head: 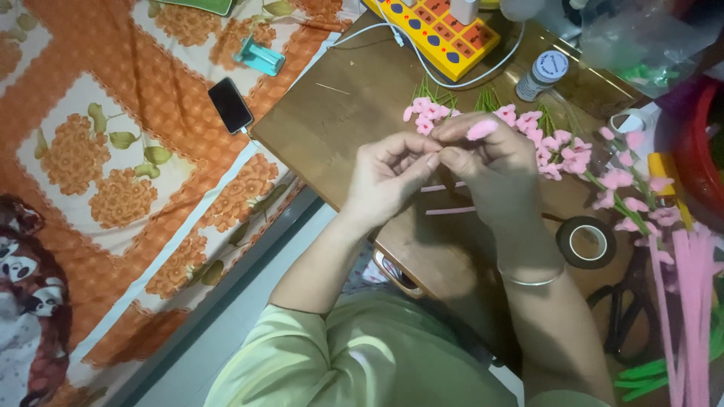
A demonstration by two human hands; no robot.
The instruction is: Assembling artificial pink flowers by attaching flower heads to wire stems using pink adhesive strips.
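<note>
My left hand (388, 175) and my right hand (494, 162) meet above a small brown wooden table (339, 113). Both pinch a short pink pipe cleaner piece (481, 130), whose fuzzy end sticks up past my right fingers. Small pink pipe-cleaner flowers on green stems (554, 147) lie on the table just beyond my hands. Two short pink pieces (450, 211) rest on the table under my hands. A thin bangle circles my right wrist.
A roll of dark tape (586, 242) and black scissors (630, 305) lie right of my right arm, with long pink pipe cleaners (690, 301) at the far right. A yellow power strip (441, 32), a small jar (544, 74) and a phone (230, 105) on the orange floral bedsheet lie further off.
</note>
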